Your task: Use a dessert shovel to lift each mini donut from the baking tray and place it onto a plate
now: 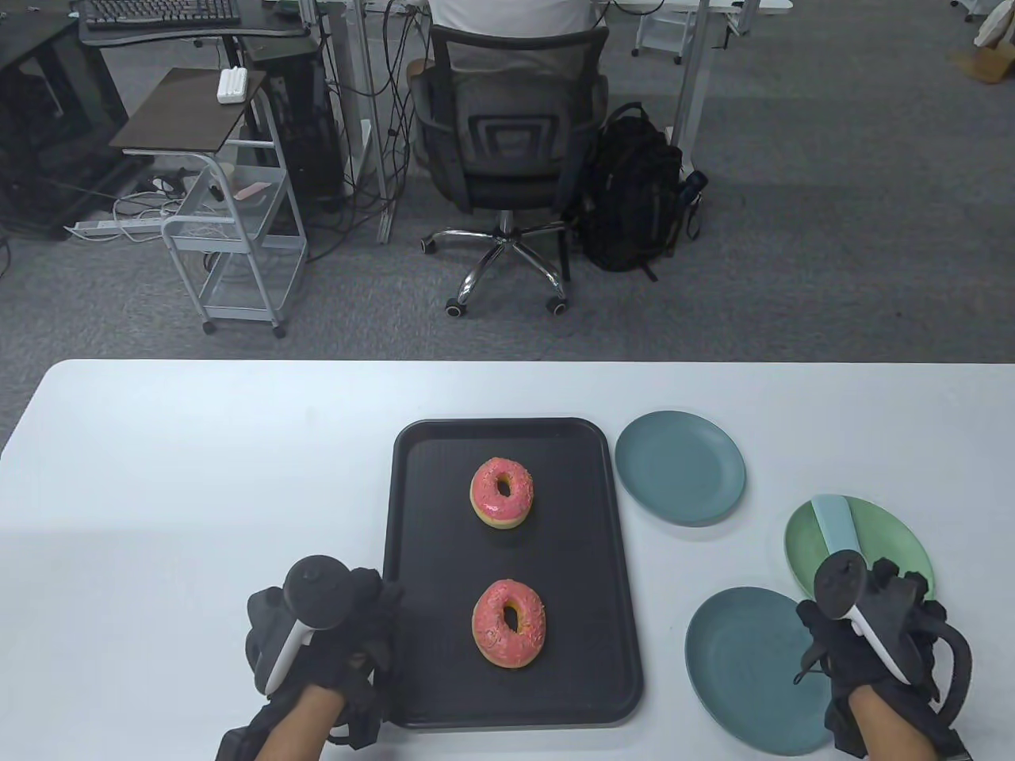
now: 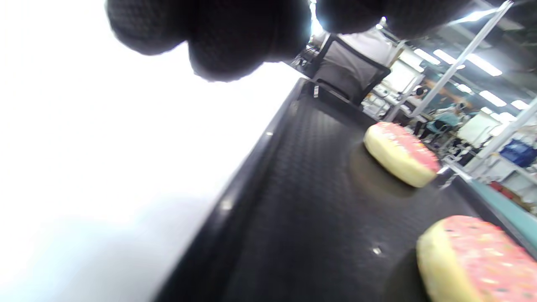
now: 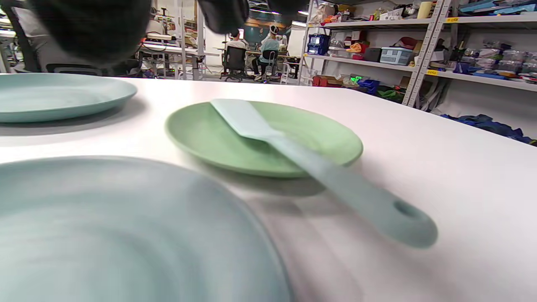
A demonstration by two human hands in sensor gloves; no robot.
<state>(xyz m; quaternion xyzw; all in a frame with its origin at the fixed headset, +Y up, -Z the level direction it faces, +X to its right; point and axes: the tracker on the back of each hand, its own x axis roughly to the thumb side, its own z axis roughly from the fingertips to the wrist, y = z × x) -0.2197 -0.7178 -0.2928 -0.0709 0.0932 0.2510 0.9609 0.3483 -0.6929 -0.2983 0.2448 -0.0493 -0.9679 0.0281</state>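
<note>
Two pink-frosted sprinkled mini donuts [image 1: 502,492] [image 1: 509,622] on black rectangular baking tray [image 1: 420,634]. Pale-blue plastic dessert shovel [image 3: 268,136] on green round plate [image 3: 218,142]. Left hand [image 1: 321,634] at tray edge, right hand [image 1: 872,634] over near teal plate [image 1: 737,674]; finger state of both unclear.

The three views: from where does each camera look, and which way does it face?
Table view: above, looking down at the baking tray; both gloved hands show.
Left wrist view: low beside the tray's left rim, facing two donuts; fingertips on top.
Right wrist view: low over the table, facing the dessert shovel on the green plate.
Shared: tray, plates.
</note>
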